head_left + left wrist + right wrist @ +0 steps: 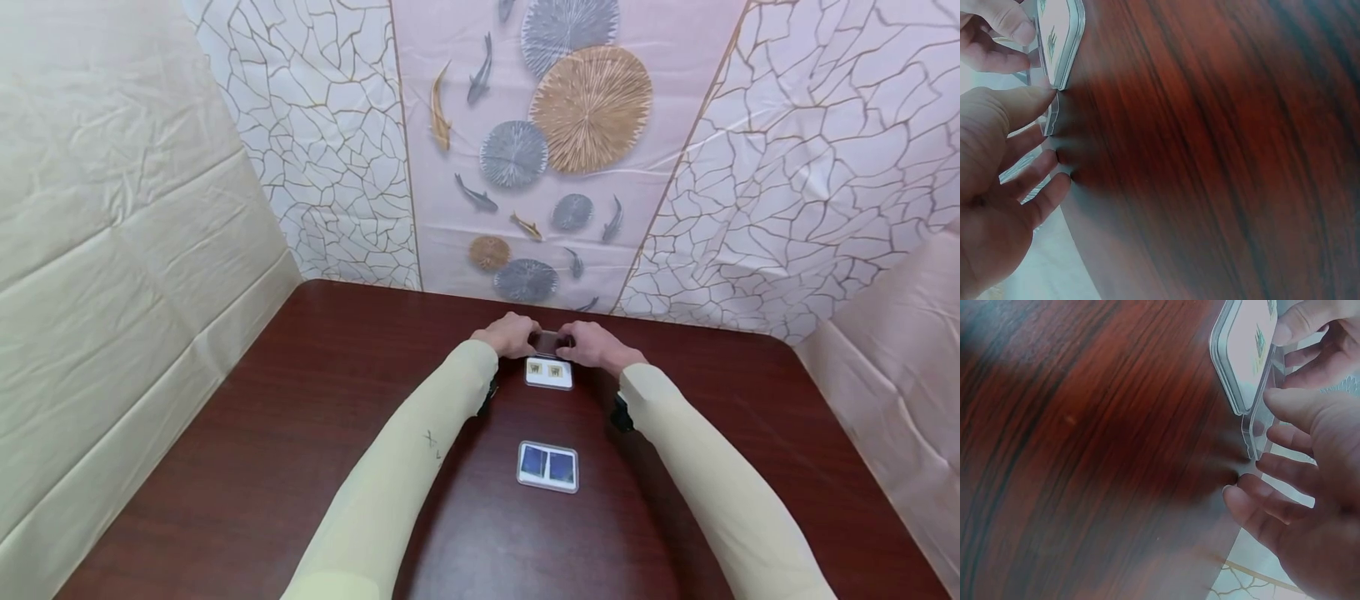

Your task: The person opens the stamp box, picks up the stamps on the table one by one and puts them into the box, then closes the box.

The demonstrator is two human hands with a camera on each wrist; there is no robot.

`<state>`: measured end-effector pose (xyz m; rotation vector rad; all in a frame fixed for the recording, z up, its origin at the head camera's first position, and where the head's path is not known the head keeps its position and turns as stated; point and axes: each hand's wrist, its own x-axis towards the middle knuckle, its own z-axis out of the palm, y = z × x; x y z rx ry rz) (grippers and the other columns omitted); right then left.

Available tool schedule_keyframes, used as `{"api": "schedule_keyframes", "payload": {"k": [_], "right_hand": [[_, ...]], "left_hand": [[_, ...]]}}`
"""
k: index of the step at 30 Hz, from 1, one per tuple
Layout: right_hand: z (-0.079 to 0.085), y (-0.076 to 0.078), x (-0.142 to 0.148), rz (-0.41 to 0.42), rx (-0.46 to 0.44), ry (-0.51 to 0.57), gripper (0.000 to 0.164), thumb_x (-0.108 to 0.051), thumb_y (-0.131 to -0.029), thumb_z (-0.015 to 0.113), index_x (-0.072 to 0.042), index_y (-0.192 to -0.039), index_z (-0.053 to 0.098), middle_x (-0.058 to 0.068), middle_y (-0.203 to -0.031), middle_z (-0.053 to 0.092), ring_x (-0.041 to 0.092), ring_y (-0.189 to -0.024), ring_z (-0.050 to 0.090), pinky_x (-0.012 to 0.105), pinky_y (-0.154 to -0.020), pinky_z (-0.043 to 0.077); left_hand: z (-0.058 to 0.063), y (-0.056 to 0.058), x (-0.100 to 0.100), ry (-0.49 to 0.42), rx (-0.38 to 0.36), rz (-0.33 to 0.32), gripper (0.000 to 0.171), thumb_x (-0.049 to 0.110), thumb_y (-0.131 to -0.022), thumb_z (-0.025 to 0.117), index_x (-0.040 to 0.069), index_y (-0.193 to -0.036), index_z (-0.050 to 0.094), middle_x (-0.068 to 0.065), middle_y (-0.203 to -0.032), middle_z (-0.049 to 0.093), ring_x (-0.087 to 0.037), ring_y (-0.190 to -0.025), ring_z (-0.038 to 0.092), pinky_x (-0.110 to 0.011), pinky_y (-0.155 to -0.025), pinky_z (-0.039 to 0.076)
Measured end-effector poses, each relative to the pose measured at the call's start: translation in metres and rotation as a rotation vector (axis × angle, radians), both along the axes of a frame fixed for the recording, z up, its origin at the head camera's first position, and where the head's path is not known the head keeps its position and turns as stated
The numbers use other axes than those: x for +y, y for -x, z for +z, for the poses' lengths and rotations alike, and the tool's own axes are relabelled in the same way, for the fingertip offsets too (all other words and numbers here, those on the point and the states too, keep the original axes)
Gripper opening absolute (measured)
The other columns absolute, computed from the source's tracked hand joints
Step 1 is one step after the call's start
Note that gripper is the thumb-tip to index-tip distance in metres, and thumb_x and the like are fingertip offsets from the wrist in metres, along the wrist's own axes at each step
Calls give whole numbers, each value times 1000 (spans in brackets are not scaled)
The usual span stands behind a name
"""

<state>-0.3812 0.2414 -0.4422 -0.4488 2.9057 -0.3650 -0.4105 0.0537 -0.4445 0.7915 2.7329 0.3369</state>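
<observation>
A clear plastic case lid (550,343) lies at the far side of the table, right behind a white case (549,383) that bears two small gold-coloured pieces. My left hand (512,335) pinches the lid at its left end, thumb on the near side and fingers beyond. From the other end my right hand (592,343) pinches the same lid. The wrist views show the clear edge (1252,440) of the lid sticking out past the thicker white case, low over the wood. Part of the lid is hidden behind the fingers.
A second clear-edged case (548,487) with two dark blue pieces lies nearer on the dark wooden table (337,467). A patterned cloth (450,250) hangs behind the far edge, and pale cloth walls (135,275) stand at both sides.
</observation>
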Motion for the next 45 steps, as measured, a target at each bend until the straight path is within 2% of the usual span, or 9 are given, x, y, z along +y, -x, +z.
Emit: {"api": "schedule_keyframes", "payload": {"k": [8,15,20,26,35,45], "right_hand": [[0,-1,-2,22,-1,4,34,-27,-93,64,-5,-119,65,11,-103,68,23,-85,59,40,-81,48],[2,-1,2,52,2,22,35,-30,-92,66,-5,-117,65,10,-100,67,22,-84,58,40,-81,48],[1,-2,5,62,16,23,34,-34,-93,65,-8,-115,65,7,-97,67,20,-82,57,38,-78,47],[1,-7,8,40,7,70,35,-37,-96,61,-9,-116,64,5,-85,62,18,-70,53,32,-68,42],[2,-17,11,-28,60,138,44,-41,-96,60,-7,-124,64,6,-95,67,19,-76,55,34,-72,44],[9,-33,15,-44,117,196,40,-43,-95,61,-10,-117,67,1,-77,60,16,-63,49,30,-62,40]], "left_hand": [[5,0,-6,-25,-26,-31,45,31,-96,63,16,-138,57,-4,-132,61,-16,-107,58,-32,-93,47],[10,1,-9,-108,-87,-22,37,32,-93,67,15,-126,65,-1,-115,67,-15,-94,60,-31,-86,48],[10,2,-12,-143,-113,-29,36,34,-92,68,14,-122,67,-1,-112,68,-14,-92,60,-30,-84,48],[8,2,-17,-205,-161,0,37,36,-91,68,15,-122,67,1,-111,68,-13,-94,61,-30,-86,48],[10,-3,-19,-283,-184,14,41,37,-92,67,13,-126,66,1,-112,69,-12,-95,62,-30,-88,49],[10,-12,-22,-406,-190,5,42,36,-92,66,13,-127,65,1,-117,69,-11,-108,63,-31,-94,50]]}}
